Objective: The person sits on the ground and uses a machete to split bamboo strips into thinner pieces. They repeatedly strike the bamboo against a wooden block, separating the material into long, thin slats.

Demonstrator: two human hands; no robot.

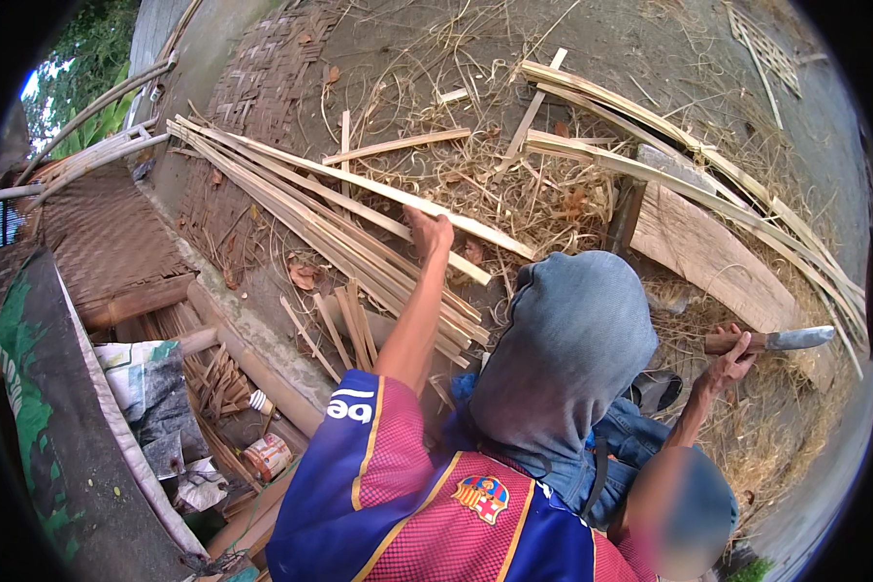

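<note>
My left hand [431, 233] is closed around a long, pale split bamboo strip [485, 231], near the middle of its length. Below that strip, a bundle of similar bamboo strips [349, 247] lies slanting across the ground toward my knee. Out to the right, my right hand [730, 357] grips a knife [795, 339] by its brown wooden handle. The blade points away to the right, well apart from the bamboo. My bent knee in blue denim [582, 320] rises between the two hands.
A flat wooden board [713, 254] lies at the right, with long bamboo strips [630, 109] beyond it. Curly shavings [553, 199] litter the ground. A woven mat [267, 82] lies at far left. Nearer left are a dark tarp [58, 407] and a crumpled can [268, 456].
</note>
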